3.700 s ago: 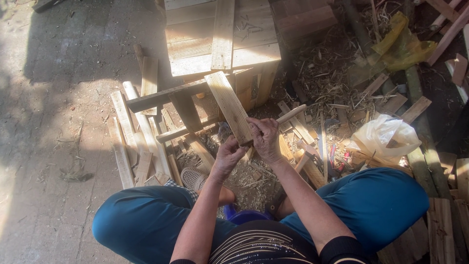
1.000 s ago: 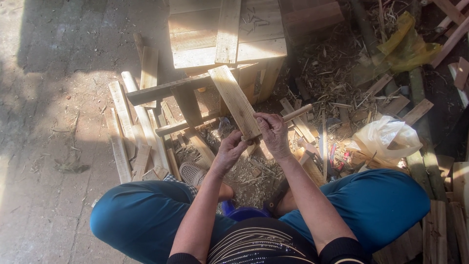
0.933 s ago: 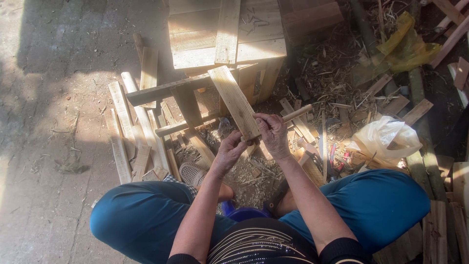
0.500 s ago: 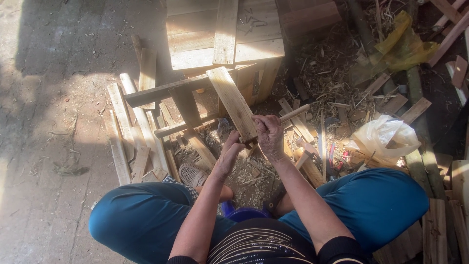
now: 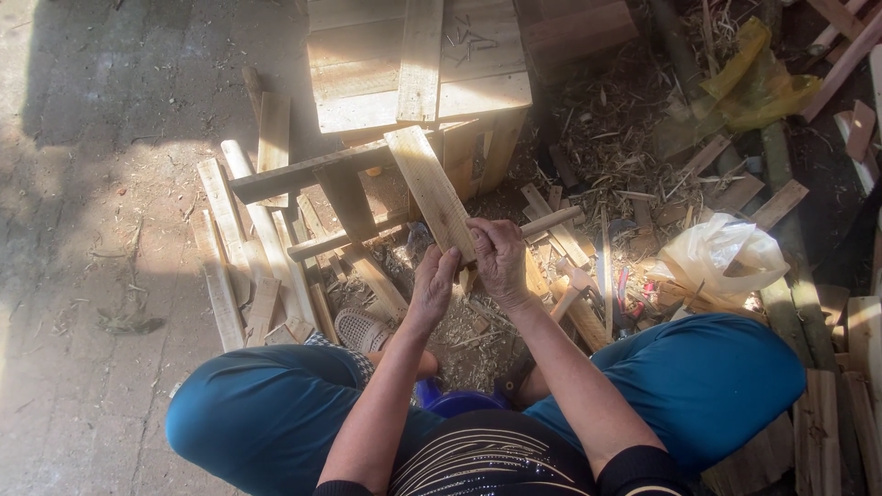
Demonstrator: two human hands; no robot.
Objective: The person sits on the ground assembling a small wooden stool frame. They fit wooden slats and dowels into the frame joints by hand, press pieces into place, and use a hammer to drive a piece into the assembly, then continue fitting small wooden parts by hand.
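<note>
- Head view is looking down on a dusty paved ground point(image 5: 83, 276), sunlight falling across its left part and shade covering the rest.
- Wooden crate point(image 5: 418, 64) is standing at the top, with loose wooden slats point(image 5: 241, 248) lying to its lower left.
- Wood shavings and scraps point(image 5: 606, 138) are littering the right side, beside a white plastic bag point(image 5: 717, 257).
- Person is sitting with knees in blue trousers point(image 5: 266, 413) spread wide.
- Flat wooden board point(image 5: 430, 188) is tilting up from both hands, in front of the crate.
- Right hand point(image 5: 501, 262) is gripping its lower end; left hand point(image 5: 434, 287) is closing on it from below.
</note>
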